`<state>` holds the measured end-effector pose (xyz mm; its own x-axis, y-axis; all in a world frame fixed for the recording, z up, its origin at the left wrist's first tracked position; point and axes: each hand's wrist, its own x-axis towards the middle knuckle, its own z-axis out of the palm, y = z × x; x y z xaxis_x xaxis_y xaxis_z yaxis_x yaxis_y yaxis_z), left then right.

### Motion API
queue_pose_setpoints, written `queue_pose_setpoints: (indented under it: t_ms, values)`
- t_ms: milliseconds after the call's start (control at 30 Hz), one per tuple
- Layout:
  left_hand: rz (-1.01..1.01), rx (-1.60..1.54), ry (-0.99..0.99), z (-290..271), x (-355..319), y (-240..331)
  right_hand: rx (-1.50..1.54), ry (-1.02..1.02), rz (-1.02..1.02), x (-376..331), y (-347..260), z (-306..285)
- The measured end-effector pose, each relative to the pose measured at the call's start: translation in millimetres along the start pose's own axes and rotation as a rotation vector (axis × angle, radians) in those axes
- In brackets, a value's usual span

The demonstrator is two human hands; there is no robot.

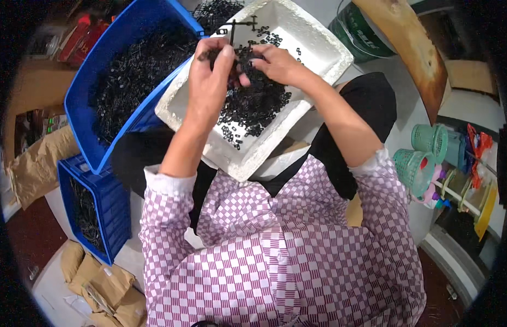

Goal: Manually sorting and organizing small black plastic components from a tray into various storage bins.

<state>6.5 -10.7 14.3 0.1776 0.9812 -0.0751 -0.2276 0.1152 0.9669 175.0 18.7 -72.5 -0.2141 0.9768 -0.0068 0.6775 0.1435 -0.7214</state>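
Over a white foam box point(319, 35) between my knees, both hands are close together. My left hand point(211, 73) is closed around a black plastic sprue point(232, 34), a thin branching runner whose ends stick up past the fingers. My right hand point(283, 66) has its fingers bent in against the dark cluster beside the left thumb; what exactly they pinch is hidden. Beneath them lies a heap of small black plastic parts point(259, 106), with some scattered loose across the box floor.
To the left stands a large blue bin point(79, 103) full of black sprues point(139, 76). A smaller blue crate point(114, 201) sits below it, near brown paper sacks point(109, 283). On the right are a green bucket point(359, 32), a wooden board point(411, 41) and green baskets point(414, 169).
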Motion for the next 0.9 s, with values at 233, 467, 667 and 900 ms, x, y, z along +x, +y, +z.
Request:
queue_pose_setpoints:
  t_ms: [233, 467, 667, 900]
  values:
    - [-0.163, 0.114, -0.142, -25.9, 7.6, -11.2, 0.337, 0.113, -0.065, -0.4, -19.1, -49.6]
    - [-0.309, 0.216, -0.415, -29.2, 14.4, -11.8, 0.882, -0.376, 0.272, -3.9, -39.8, -60.5]
    - [-0.276, -0.422, -0.027, -35.0, 26.3, -23.0, 1.373, -0.078, 0.167, -1.8, -38.6, -65.6]
    - [-0.196, -0.526, -0.023, 0.9, 23.2, -25.3, 1.510, 0.095, 0.202, -10.4, -58.1, -37.3]
